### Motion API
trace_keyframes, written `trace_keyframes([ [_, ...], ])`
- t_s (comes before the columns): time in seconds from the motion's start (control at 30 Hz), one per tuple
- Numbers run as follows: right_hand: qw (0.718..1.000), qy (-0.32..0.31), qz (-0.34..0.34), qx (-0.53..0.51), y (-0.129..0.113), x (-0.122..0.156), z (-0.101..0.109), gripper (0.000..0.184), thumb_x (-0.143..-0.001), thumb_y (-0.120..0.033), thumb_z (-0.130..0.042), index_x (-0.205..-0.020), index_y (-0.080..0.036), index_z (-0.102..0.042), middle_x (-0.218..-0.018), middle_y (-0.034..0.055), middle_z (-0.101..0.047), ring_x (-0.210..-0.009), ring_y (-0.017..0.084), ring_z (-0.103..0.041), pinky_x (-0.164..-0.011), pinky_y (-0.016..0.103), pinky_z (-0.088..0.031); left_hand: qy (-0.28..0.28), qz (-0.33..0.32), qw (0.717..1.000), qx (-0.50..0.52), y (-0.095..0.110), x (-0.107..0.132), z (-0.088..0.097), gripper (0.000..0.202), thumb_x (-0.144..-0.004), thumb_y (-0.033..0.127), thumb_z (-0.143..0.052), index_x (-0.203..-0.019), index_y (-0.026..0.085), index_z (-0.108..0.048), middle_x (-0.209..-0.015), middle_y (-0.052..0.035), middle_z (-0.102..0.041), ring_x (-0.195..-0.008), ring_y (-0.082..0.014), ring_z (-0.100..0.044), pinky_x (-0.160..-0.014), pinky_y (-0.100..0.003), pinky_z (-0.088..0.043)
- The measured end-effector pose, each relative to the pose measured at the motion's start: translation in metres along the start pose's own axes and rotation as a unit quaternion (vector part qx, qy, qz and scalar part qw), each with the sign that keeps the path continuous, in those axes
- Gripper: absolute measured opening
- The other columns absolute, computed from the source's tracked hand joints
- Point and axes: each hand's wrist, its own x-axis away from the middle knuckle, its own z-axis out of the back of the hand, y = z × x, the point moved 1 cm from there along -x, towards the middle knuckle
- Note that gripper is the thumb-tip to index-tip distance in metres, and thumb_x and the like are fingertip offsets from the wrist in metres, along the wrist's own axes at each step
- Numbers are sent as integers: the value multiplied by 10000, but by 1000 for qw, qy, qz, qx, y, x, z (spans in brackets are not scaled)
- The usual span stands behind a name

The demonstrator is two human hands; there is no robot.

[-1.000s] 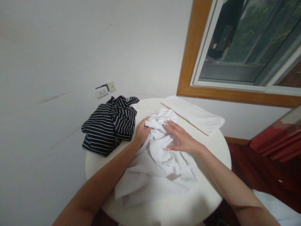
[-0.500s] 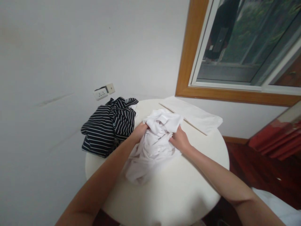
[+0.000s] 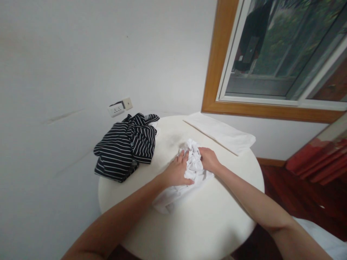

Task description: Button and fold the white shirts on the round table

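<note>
A white garment (image 3: 194, 165) lies scrunched into a small bundle near the middle of the round white table (image 3: 206, 224), with a loose end trailing toward me. My left hand (image 3: 175, 172) presses on the bundle's left side, fingers curled over the cloth. From the right, my right hand (image 3: 208, 160) is closed on the bundle's other side. Both hands squeeze the cloth between them.
A black-and-white striped garment (image 3: 125, 144) is heaped at the table's left edge, partly hanging over. A folded white cloth (image 3: 222, 132) lies at the back by the wood-framed window (image 3: 271, 54). A wall socket (image 3: 118, 107) sits behind. Red fabric (image 3: 317, 159) is at the right.
The white garment, spread wide a second ago, has been gathered into a tight bundle. Both hands moved inward and closed on it, the left hand shifting right and toward me.
</note>
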Motion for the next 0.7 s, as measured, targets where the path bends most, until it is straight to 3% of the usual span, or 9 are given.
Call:
trace_keyframes([
  [0.1,1000,19,4,-5,11,-4,-2,122,-717,-269,-594,-806,-194,-631,-739,35,-625,-804,207,-573,-835,319,-370,47,9,998,-31,5,-3,2,960,-640,365,-694,-1450,127,-235,-1461,-195,-360,-1354,-326,-348,-1091,-403,-328],
  [0.17,998,47,9,-31,19,-5,-1,152,-715,-292,-600,-816,-187,-643,-776,50,-624,-840,220,-562,-833,332,-379,77,31,996,-32,6,-5,10,853,-685,325,-647,-1436,183,-267,-1322,-150,-522,-1209,-306,-519,-993,-397,-425],
  [0.3,986,125,29,-106,33,-5,7,414,-799,-361,-574,-1171,-182,-585,-1072,105,-634,-1019,251,-542,-904,385,-406,145,95,985,19,-2,-7,44,781,-736,343,-604,-1420,253,-237,-1111,-86,-649,-967,-285,-652,-809,-372,-506],
  [0.4,976,172,18,-136,42,-3,13,528,-870,-422,-529,-1355,-234,-439,-1206,94,-607,-1086,239,-545,-971,417,-398,259,125,956,55,-17,1,87,772,-737,337,-619,-1402,280,-230,-1145,-61,-636,-985,-263,-646,-837,-352,-501],
  [0.57,971,192,-15,-139,56,-5,12,476,-903,-447,-484,-1332,-241,-467,-1150,83,-646,-1053,222,-578,-957,403,-428,488,145,861,-19,-47,29,182,837,-704,352,-678,-1394,249,-217,-1311,-60,-520,-1170,-265,-530,-959,-386,-455],
  [0.63,975,187,-28,-120,59,-6,12,446,-912,-432,-468,-1307,-228,-493,-1153,81,-649,-1061,218,-578,-959,393,-423,539,170,820,-89,-62,40,221,840,-722,395,-667,-1398,215,-202,-1379,-69,-438,-1239,-271,-454,-1014,-426,-407],
  [0.7,978,181,-45,-91,64,-7,15,403,-918,-420,-451,-1250,-212,-547,-1167,81,-649,-1087,220,-568,-977,390,-406,538,214,801,-153,-83,47,250,825,-765,449,-620,-1415,193,-182,-1429,-89,-346,-1264,-279,-402,-1039,-453,-369],
])
